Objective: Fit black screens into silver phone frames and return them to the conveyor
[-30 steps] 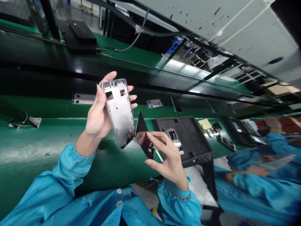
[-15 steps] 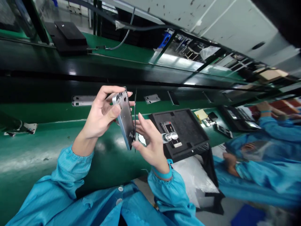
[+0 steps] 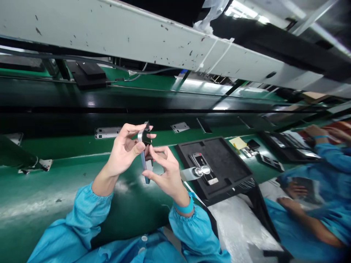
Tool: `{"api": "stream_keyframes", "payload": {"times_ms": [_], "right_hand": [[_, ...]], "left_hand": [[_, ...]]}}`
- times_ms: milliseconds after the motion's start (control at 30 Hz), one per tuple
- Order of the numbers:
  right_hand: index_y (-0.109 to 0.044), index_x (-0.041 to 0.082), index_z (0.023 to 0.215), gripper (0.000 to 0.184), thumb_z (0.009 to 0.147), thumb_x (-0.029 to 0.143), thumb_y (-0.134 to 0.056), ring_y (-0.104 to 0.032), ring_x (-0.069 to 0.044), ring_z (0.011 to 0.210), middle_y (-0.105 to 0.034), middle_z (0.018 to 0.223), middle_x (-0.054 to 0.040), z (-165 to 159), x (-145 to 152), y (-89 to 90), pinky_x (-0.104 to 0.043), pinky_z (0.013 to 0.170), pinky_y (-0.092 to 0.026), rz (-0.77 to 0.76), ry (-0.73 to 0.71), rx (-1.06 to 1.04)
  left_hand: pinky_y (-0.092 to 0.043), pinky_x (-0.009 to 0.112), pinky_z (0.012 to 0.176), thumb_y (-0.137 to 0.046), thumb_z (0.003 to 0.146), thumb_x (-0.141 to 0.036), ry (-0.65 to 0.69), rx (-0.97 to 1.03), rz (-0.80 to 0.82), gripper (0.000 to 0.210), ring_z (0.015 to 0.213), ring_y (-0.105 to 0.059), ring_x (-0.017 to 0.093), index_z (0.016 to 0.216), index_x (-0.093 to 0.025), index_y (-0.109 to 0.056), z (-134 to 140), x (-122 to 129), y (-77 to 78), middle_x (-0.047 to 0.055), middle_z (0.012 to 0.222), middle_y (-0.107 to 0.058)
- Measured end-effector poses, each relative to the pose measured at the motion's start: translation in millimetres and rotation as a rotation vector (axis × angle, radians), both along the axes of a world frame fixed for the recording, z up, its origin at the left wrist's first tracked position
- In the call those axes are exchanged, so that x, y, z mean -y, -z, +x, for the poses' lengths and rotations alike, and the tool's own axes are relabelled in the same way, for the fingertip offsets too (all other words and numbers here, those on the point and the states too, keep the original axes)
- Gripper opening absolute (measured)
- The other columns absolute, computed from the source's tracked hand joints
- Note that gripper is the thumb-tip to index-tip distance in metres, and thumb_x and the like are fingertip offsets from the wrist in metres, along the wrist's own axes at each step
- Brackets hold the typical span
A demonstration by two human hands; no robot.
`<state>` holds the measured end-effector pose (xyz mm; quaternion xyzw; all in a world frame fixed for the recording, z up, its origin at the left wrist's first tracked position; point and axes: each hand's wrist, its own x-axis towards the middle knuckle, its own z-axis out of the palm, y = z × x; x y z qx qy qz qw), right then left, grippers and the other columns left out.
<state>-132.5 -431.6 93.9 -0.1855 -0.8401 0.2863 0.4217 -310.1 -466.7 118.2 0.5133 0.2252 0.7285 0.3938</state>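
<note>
Phone frame (image 3: 143, 160) now edge-on, right hand (image 3: 164, 175) closer against left hand (image 3: 124, 150).

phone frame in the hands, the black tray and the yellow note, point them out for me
phone frame (image 3: 143, 157), head view, on its thin silver edge between the hands
black tray (image 3: 227, 160), head view, on a bare part of its flat floor
yellow note (image 3: 239, 143), head view, on the middle of the paper

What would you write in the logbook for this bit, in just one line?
left hand: grips phone frame edge-on | right hand: pinches frame's near side | black tray: right of hands, on green bench
</note>
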Motion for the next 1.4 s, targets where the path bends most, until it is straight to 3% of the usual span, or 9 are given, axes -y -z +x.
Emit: {"api": "stream_keyframes", "payload": {"times_ms": [167, 300, 367, 467, 667, 833, 1000, 1133, 1400], "right_hand": [[-0.059, 0.025, 0.154, 0.063, 0.102, 0.059, -0.069, -0.062, -0.029, 0.111, -0.046, 0.138, -0.0167, -7.6, 0.2, 7.4, -0.048, 0.095, -0.060, 0.022, 0.064, 0.018], [-0.044, 0.023, 0.162, 0.075, 0.107, 0.074, -0.042, -0.065, -0.025, 0.099, -0.054, 0.134, -0.0175, -7.9, -5.5, -14.0, -0.037, 0.075, -0.062, -0.250, 0.086, -0.185], [-0.061, 0.017, 0.144, 0.077, 0.107, 0.078, -0.035, -0.064, -0.019, 0.073, -0.066, 0.097, -0.0105, -8.1, -11.2, -26.7, -0.028, 0.056, -0.055, -0.449, 0.057, -0.170], [-0.069, 0.015, 0.084, 0.074, 0.100, 0.084, -0.047, -0.043, -0.012, 0.039, -0.044, 0.048, 0.0034, -9.2, -17.3, -36.2, -0.022, 0.037, -0.035, -0.631, 0.002, -0.112], [-0.060, 0.018, 0.071, 0.069, 0.093, 0.084, -0.060, -0.034, -0.009, 0.031, -0.040, 0.042, 0.0061, -5.5, -10.5, -38.3, -0.020, 0.031, -0.024, -0.706, -0.021, -0.159], [-0.048, 0.020, 0.059, 0.070, 0.091, 0.078, -0.069, -0.033, -0.008, 0.033, -0.037, 0.045, 0.0060, -10.0, -12.9, -47.8, -0.021, 0.032, -0.021, -0.708, -0.040, -0.136], [-0.063, 0.018, 0.080, 0.063, 0.097, 0.078, -0.061, -0.045, -0.011, 0.054, -0.050, 0.066, 0.0021, -19.0, -15.2, -29.2, -0.021, 0.047, -0.039, -0.678, -0.103, -0.239], [-0.069, 0.016, 0.084, 0.072, 0.103, 0.081, -0.043, -0.062, -0.018, 0.069, -0.065, 0.078, -0.0060, -11.6, -0.1, -4.1, -0.028, 0.063, -0.053, -0.739, -0.323, 0.040], [-0.050, 0.020, 0.045, 0.083, 0.102, 0.081, -0.047, -0.041, -0.012, 0.038, -0.041, 0.040, -0.0014, -8.8, 0.3, 17.9, -0.026, 0.043, -0.031, -0.774, -0.349, 0.103]], "left_hand": [[-0.064, 0.043, 0.096, -0.058, 0.102, -0.064, -0.088, 0.231, -0.122, 0.049, 0.109, -0.074, 0.026, 0.129, -0.023, -0.056, 19.1, -2.7, -3.5, 0.012, 0.126, -0.071], [-0.067, 0.044, 0.073, -0.047, 0.098, -0.079, 0.036, 0.276, -0.270, 0.064, 0.082, -0.076, 0.027, 0.117, -0.020, -0.064, 22.2, 1.8, -7.2, 0.013, 0.103, -0.076], [-0.067, 0.045, 0.076, -0.051, 0.095, -0.082, 0.101, 0.228, -0.299, 0.070, 0.085, -0.076, 0.029, 0.116, -0.019, -0.070, 24.2, 4.8, -9.2, 0.014, 0.103, -0.076], [-0.064, 0.042, 0.088, -0.057, 0.096, -0.076, 0.026, 0.129, -0.283, 0.064, 0.096, -0.076, 0.030, 0.113, -0.017, -0.078, 28.6, 8.7, -12.9, 0.014, 0.107, -0.077], [-0.064, 0.041, 0.078, -0.054, 0.101, -0.070, 0.060, 0.076, -0.297, 0.060, 0.076, -0.075, 0.027, 0.129, -0.021, -0.075, 32.1, 16.8, -16.6, 0.009, 0.093, -0.078], [-0.056, 0.038, 0.102, -0.051, 0.106, -0.060, -0.204, -0.081, -0.252, 0.050, 0.104, -0.072, 0.026, 0.125, -0.023, -0.078, 33.9, 16.7, -11.9, 0.009, 0.113, -0.077], [-0.061, 0.039, 0.094, -0.055, 0.100, -0.070, -0.293, 0.040, -0.288, 0.056, 0.098, -0.074, 0.026, 0.115, -0.020, -0.074, 23.4, 3.6, -9.9, 0.010, 0.107, -0.077], [-0.064, 0.039, 0.066, -0.046, 0.098, -0.080, -0.218, 0.413, -0.354, 0.062, 0.069, -0.074, 0.024, 0.120, -0.023, -0.058, -0.4, -4.1, -17.5, 0.009, 0.093, -0.076], [-0.065, 0.037, 0.068, -0.043, 0.095, -0.086, -0.282, 0.593, -0.374, 0.068, 0.072, -0.075, 0.024, 0.118, -0.024, -0.057, -5.1, -7.0, -18.1, 0.009, 0.094, -0.076]]}}
